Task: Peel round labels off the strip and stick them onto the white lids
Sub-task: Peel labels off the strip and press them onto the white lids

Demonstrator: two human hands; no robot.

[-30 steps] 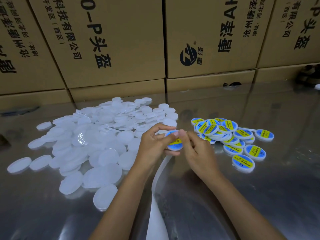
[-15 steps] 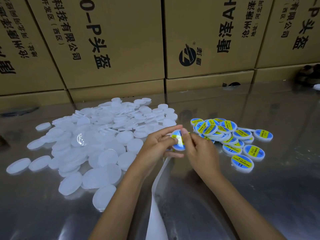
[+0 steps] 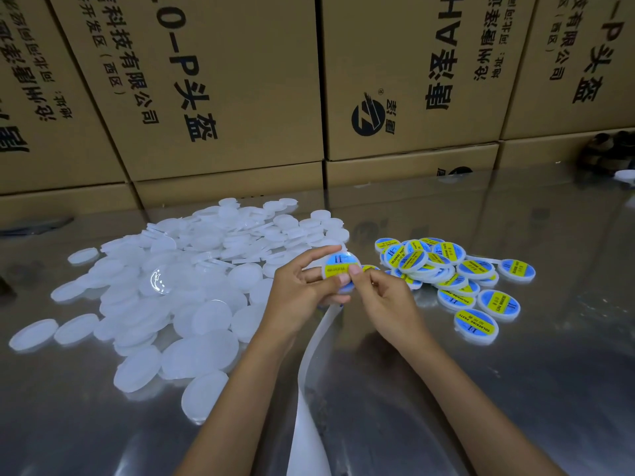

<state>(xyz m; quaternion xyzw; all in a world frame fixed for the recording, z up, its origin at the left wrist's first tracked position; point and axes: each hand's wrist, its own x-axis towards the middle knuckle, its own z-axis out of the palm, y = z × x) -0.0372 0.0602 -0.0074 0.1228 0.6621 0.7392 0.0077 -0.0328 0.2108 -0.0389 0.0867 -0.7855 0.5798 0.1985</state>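
My left hand [image 3: 302,290] holds a white lid [image 3: 340,266] upright by its rim; a blue and yellow round label covers its face. My right hand [image 3: 381,297] presses its thumb on the lower part of that label. The white backing strip [image 3: 309,389] hangs from under my hands toward the bottom edge. A large heap of bare white lids [image 3: 192,276] lies to the left. A smaller pile of labelled lids [image 3: 453,273] lies to the right.
The work surface is shiny metal [image 3: 515,389] and reflects the boxes. Stacked cardboard boxes [image 3: 220,97] form a wall along the back. A dark object [image 3: 608,152] sits at the far right near the boxes.
The lid has turned in my hands so its labelled face now points toward me. My right thumb has moved onto the label.
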